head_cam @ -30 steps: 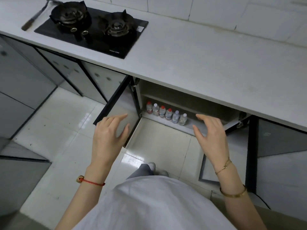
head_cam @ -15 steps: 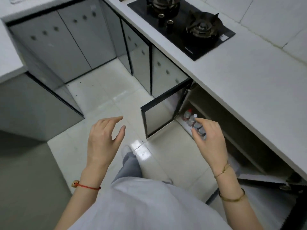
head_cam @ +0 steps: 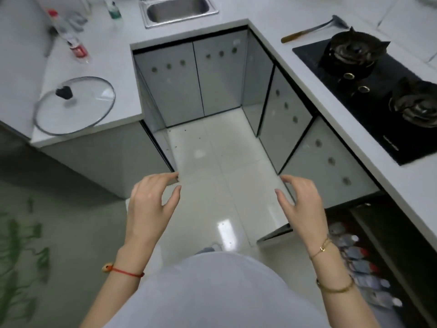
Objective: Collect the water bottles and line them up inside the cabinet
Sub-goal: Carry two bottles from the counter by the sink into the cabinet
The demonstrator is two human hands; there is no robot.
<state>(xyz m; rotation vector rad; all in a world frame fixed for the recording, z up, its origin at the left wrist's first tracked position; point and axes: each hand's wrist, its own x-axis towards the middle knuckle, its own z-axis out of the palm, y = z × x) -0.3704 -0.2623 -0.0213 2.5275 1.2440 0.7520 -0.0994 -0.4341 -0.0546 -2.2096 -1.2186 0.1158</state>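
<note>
Several small water bottles (head_cam: 361,266) with red and white caps stand in a row inside the open cabinet (head_cam: 402,245) at the lower right, partly hidden behind my right forearm. One more bottle (head_cam: 68,35) with a red cap and red label lies on the white counter at the top left. My left hand (head_cam: 151,204) and my right hand (head_cam: 302,202) hover over the floor in front of me, fingers loosely spread, holding nothing.
The cabinet's door (head_cam: 328,176) stands open into the aisle by my right hand. A glass pot lid (head_cam: 75,105) lies on the left counter. A sink (head_cam: 177,8) sits at the top, a black gas hob (head_cam: 378,91) and a spatula (head_cam: 312,29) on the right.
My view has swung left, away from the open cabinet toward the kitchen corner; the bottle row slid to the lower right. Both hands stay raised and hold nothing.
</note>
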